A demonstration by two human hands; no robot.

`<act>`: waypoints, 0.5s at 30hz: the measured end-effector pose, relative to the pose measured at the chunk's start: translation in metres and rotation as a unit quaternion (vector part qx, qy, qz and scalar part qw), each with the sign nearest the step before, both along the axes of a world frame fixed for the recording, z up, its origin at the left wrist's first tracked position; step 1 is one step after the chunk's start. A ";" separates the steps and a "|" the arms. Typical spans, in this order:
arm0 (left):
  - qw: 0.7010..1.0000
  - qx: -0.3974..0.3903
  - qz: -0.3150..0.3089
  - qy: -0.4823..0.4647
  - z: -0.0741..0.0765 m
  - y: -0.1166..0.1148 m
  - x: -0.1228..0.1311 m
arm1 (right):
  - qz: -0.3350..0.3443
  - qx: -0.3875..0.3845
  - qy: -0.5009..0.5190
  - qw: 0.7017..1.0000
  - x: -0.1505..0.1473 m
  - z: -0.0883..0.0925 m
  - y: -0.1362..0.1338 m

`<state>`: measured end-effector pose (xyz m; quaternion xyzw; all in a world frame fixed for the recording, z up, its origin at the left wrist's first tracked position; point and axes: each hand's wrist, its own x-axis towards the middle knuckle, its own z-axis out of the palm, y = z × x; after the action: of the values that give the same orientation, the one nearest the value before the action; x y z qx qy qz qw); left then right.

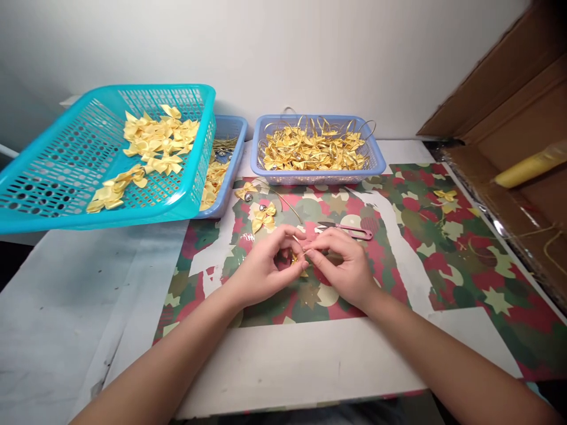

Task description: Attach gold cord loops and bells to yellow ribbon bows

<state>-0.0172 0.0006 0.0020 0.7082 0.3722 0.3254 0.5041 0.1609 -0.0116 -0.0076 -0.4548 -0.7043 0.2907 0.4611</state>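
My left hand and my right hand meet over the patterned paper at the table's middle. Both are closed in a pinch on one small yellow ribbon bow, which is mostly hidden by the fingers. A thin gold cord curves away from the hands toward the back. Just beyond my left hand lie two more yellow bows with small silver bells. Pink thread snips lie right behind my right hand.
A teal basket with several yellow bows sits tilted at the back left, resting on a blue basket. Another blue basket of bows with gold loops stands at the back centre. A cardboard box fills the right side. A lone bow lies nearby.
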 end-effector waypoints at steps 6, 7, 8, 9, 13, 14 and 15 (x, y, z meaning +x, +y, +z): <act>0.990 -0.080 0.040 -0.109 -0.002 -0.002 0.002 | -0.015 0.025 -0.009 1.000 -0.002 -0.002 -0.002; 0.987 -0.092 0.046 -0.123 -0.003 -0.003 0.003 | -0.016 0.032 -0.010 0.999 -0.003 -0.002 -0.002; 0.984 -0.102 0.054 -0.134 -0.003 -0.004 0.004 | -0.019 0.038 -0.012 0.999 -0.003 -0.002 -0.002; 0.981 -0.111 0.063 -0.143 -0.004 -0.004 0.005 | -0.023 0.044 -0.013 0.999 -0.003 -0.002 -0.002; 0.969 -0.149 0.106 -0.163 -0.005 -0.007 0.010 | -0.052 0.059 -0.013 0.997 -0.002 -0.001 -0.002; 0.967 -0.155 0.113 -0.165 -0.005 -0.007 0.010 | -0.059 0.059 -0.012 0.996 -0.002 -0.001 -0.002; 0.966 -0.159 0.118 -0.165 -0.005 -0.008 0.011 | -0.065 0.058 -0.010 0.996 -0.002 -0.001 -0.002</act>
<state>-0.0066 -0.0075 -0.0034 0.5060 0.4119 0.4317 0.6229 0.1588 -0.0134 -0.0084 -0.4748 -0.6937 0.2142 0.4975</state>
